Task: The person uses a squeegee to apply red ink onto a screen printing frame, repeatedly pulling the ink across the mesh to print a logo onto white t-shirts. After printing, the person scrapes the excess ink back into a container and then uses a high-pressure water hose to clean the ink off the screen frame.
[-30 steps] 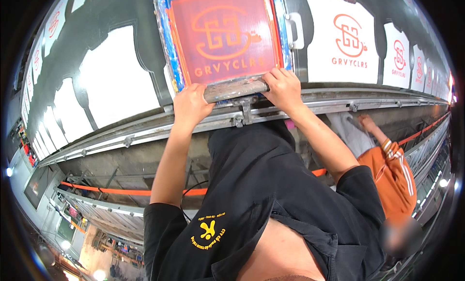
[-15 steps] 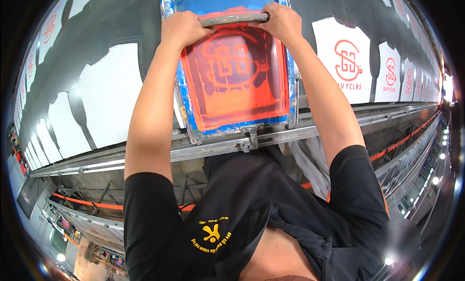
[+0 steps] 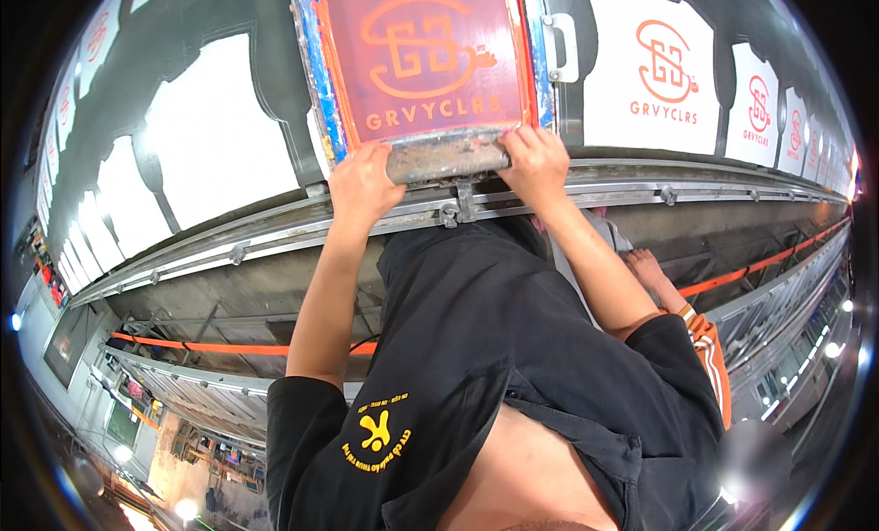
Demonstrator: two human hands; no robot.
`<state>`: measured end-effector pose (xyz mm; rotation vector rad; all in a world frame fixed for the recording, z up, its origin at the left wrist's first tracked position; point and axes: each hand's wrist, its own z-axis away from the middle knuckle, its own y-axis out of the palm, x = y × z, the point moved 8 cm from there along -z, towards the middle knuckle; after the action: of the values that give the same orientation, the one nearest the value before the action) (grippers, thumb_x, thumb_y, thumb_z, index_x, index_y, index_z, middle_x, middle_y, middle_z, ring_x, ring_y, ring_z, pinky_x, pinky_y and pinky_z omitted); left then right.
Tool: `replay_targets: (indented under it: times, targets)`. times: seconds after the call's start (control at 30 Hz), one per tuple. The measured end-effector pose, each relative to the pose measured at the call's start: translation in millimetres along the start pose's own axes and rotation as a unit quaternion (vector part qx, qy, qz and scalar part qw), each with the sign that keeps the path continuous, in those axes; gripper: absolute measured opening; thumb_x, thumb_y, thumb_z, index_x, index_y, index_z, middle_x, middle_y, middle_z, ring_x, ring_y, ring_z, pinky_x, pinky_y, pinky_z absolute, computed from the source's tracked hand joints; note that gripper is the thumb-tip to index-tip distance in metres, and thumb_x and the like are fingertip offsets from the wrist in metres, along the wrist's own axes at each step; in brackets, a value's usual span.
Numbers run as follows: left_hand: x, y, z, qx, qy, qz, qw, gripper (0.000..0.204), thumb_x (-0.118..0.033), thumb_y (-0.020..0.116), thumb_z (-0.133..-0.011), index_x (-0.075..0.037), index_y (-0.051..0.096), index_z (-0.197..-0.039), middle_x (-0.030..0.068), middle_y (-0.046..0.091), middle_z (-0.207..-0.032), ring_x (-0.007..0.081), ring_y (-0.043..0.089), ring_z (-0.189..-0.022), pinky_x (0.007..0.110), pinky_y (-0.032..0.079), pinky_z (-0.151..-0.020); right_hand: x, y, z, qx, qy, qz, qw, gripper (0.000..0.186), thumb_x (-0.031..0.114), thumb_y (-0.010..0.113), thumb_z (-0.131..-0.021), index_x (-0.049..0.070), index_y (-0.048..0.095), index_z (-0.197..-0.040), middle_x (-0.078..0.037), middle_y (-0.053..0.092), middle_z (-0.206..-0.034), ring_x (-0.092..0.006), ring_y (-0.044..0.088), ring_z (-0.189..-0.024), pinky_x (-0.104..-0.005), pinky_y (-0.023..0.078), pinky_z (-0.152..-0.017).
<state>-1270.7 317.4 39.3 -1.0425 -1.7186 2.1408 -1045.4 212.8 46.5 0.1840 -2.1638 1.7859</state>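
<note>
Both my hands grip one squeegee (image 3: 447, 156), a wide bar stained with ink, lying across the near end of a printing screen (image 3: 421, 105). My left hand (image 3: 364, 185) wraps its left end, and my right hand (image 3: 536, 165) wraps the right end. The screen's mesh is purplish, with a logo and lettering in orange-red and red ink along its sides. Its frame (image 3: 547, 92) is blue and smeared, with a pale handle (image 3: 562, 48) on the right. What lies beneath the screen is hidden.
White shirt pieces with red prints (image 3: 673, 73) lie on the dark table to the right; plain white pieces (image 3: 220, 119) are at left. A metal rail (image 3: 275, 231) runs along the near edge. Close on my right are another person's hand (image 3: 646, 267) and orange sleeve (image 3: 707, 348).
Both hands have pulled the squeegee from the screen's far part to its near end. Wet red ink no longer covers the mesh, and the logo shows clearly. Another person's hand has appeared at right.
</note>
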Motion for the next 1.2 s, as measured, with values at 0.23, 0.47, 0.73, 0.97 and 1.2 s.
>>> replay_targets:
  times: [0.23, 0.47, 0.73, 0.97, 1.2]
  targets:
    - [-16.2, -7.5, 3.1, 0.075, -0.003, -0.067, 0.995, 0.055, -0.026, 0.089, -0.066, -0.007, 0.072, -0.115, 0.0126, 0.07, -0.12, 0.0327, 0.065, -0.116, 0.047, 0.048, -0.101, -101.7, -11.6, -60.7, -0.152, 0.117, -0.221, 0.956, 0.049, 0.038, 0.081, -0.086, 0.0, 0.07, -0.115, -0.021, 0.067, -0.113, -0.0369, 0.063, -0.109, -0.0446, 0.05, -0.096]
    - [-44.5, 6.7, 2.7, -0.022, 0.091, 0.035, 0.995, 0.035, -0.009, 0.074, -0.067, -0.007, 0.072, -0.102, 0.0109, 0.072, -0.099, 0.0329, 0.07, -0.096, 0.047, 0.056, -0.081, -216.7, 65.1, -128.8, -0.143, 0.284, -0.272, 0.908, 0.044, 0.032, 0.073, -0.093, 0.003, 0.069, -0.126, -0.015, 0.074, -0.112, -0.0228, 0.069, -0.102, -0.0356, 0.052, -0.092]
    - [67.0, -69.7, 38.6, -0.06, 0.123, 0.051, 0.989, 0.033, -0.02, 0.078, -0.071, -0.01, 0.071, -0.102, 0.0073, 0.071, -0.096, 0.0299, 0.069, -0.093, 0.044, 0.055, -0.081, -38.9, 22.6, -161.4, -0.19, 0.266, -0.305, 0.894, 0.038, 0.03, 0.071, -0.096, -0.001, 0.07, -0.119, -0.01, 0.074, -0.09, -0.0142, 0.065, -0.08, -0.0305, 0.052, -0.075]
    - [253.6, -132.1, 51.7, 0.035, 0.125, -0.055, 0.99, 0.038, -0.044, 0.079, -0.08, -0.01, 0.068, -0.093, 0.0085, 0.069, -0.088, 0.0301, 0.07, -0.088, 0.044, 0.057, -0.072, 145.9, 130.1, -181.2, -0.157, 0.31, -0.343, 0.873, 0.034, 0.026, 0.069, -0.096, 0.001, 0.069, -0.12, -0.004, 0.065, -0.074, -0.0098, 0.055, -0.067, -0.0294, 0.046, -0.063]
    - [367.8, -149.2, 65.1, 0.198, 0.083, -0.023, 0.976, 0.05, -0.054, 0.073, -0.086, -0.006, 0.069, -0.099, 0.0118, 0.071, -0.092, 0.0333, 0.07, -0.092, 0.048, 0.056, -0.075, 243.2, 181.4, -194.1, -0.147, 0.341, -0.338, 0.865, 0.033, 0.027, 0.069, -0.095, 0.004, 0.069, -0.119, -0.004, 0.068, -0.077, -0.0127, 0.06, -0.067, -0.0325, 0.049, -0.067]
